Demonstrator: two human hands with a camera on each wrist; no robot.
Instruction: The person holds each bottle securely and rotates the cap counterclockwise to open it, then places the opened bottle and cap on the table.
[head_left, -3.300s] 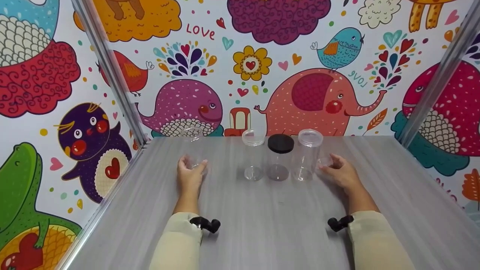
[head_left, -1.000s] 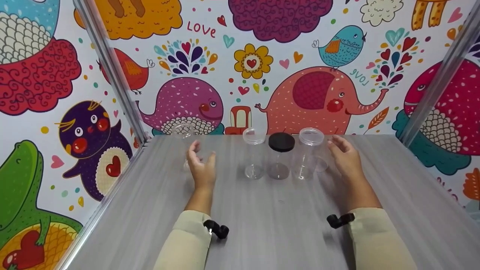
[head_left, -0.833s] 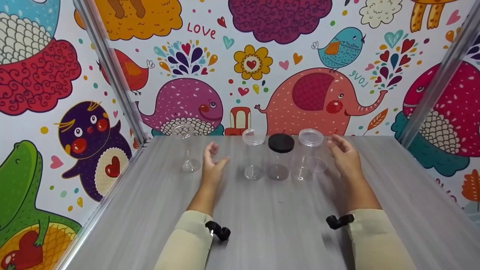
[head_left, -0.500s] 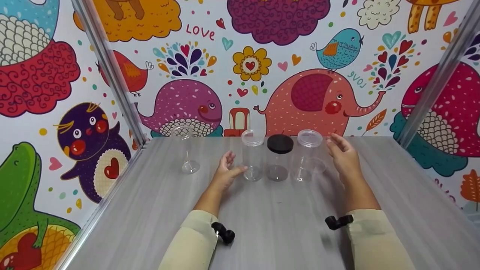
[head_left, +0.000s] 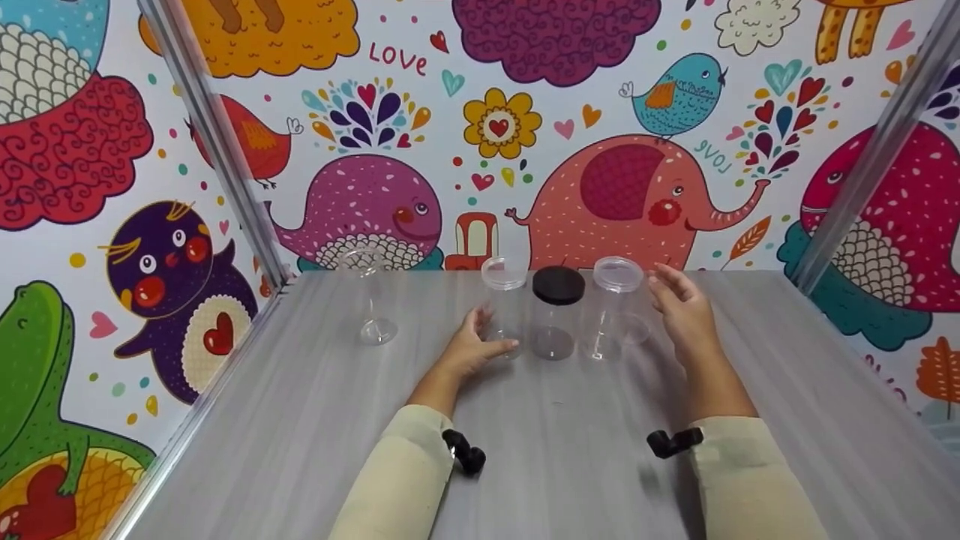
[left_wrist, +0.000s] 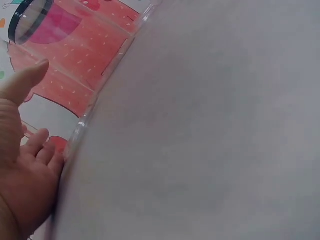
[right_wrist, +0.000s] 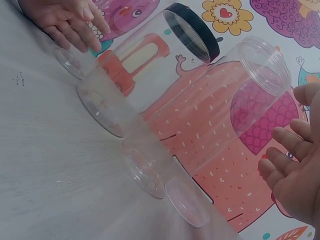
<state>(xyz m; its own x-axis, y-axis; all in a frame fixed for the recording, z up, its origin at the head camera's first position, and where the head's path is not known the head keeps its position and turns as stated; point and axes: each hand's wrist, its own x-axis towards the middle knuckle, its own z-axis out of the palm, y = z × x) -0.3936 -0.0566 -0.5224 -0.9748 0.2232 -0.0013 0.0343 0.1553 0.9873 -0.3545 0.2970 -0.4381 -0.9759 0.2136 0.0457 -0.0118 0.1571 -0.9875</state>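
My left hand (head_left: 471, 351) is around the left side of a clear jar (head_left: 504, 276) with a clear rim, thumb stretched across its front near the base. In the left wrist view the thumb and fingers are spread and loosely straight. My right hand (head_left: 686, 311) is raised with relaxed fingers, beside a clear jar (head_left: 619, 274) at the right of the row, holding nothing. A clear round lid (right_wrist: 187, 202) lies by that jar's base in the right wrist view. Between the two jars stands a clear jar with a black lid (head_left: 559, 285).
Another clear jar (head_left: 367, 292) stands apart on the left. All stand on a grey table (head_left: 555, 465) near a back wall (head_left: 480, 67) printed with cartoon animals. Metal posts (head_left: 217, 142) frame the corners.
My left hand has let go of the far-left jar and moved right to the clear jar beside the black-lidded one. My right hand released the clear round lid and rose slightly, then stayed still.
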